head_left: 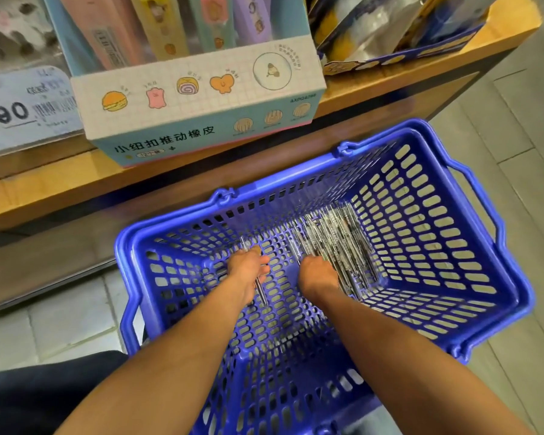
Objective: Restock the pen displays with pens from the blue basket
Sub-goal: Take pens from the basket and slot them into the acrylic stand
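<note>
gripping pens (333, 246) inside the blue basket (471, 309): left hand (248, 268) a few, right hand (316, 273) the pile

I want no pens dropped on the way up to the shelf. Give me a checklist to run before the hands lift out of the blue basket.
1. Left hand grips a pen: ok.
2. Right hand has a firm hold on the pile of pens: cannot tell, fingers hidden.
3. Blue basket sits level on the floor: ok.
4. Basket handles folded down, out of the way: ok.
5. Free pen slot on the wooden shelf: cannot tell, only an eraser display box shows.
</note>
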The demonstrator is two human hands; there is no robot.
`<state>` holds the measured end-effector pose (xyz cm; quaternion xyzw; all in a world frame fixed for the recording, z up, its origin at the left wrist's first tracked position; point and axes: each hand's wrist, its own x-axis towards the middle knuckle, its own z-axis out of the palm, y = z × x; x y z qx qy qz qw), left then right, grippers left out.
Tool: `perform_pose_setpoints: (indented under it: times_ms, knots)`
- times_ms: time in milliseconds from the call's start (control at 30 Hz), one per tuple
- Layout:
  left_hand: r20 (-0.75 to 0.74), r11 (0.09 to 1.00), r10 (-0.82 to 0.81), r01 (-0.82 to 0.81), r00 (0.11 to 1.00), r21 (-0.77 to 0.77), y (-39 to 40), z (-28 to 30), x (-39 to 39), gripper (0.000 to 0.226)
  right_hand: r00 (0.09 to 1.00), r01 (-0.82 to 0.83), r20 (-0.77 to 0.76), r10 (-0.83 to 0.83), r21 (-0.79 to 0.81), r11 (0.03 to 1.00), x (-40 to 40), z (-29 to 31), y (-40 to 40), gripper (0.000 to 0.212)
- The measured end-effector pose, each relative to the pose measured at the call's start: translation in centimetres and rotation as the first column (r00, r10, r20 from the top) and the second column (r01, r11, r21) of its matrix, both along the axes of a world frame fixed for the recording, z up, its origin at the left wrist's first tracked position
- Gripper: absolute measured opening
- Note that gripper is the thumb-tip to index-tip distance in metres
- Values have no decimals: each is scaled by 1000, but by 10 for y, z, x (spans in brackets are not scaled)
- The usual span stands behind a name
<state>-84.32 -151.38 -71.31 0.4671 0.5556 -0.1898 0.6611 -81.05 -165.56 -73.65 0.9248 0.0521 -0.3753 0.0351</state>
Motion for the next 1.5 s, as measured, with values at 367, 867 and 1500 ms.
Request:
perform_pose_setpoints:
  times_ms: [367,867,1500]
  knots:
    - [1,1000,21,-21,1000,-14,-4,-4,0,20,938,263,-345,-31,653,710,-6,28,19,24]
    - [-9,1000,23,-23,1000,-14,-3,-7,-1,27,1000,-12,3,12,16,1000,2,1,-10,20]
    - [-25,998,56,-56,998,13,-6,-3,-3,37,994,84,60,-97,183,979,16,17,-16,19]
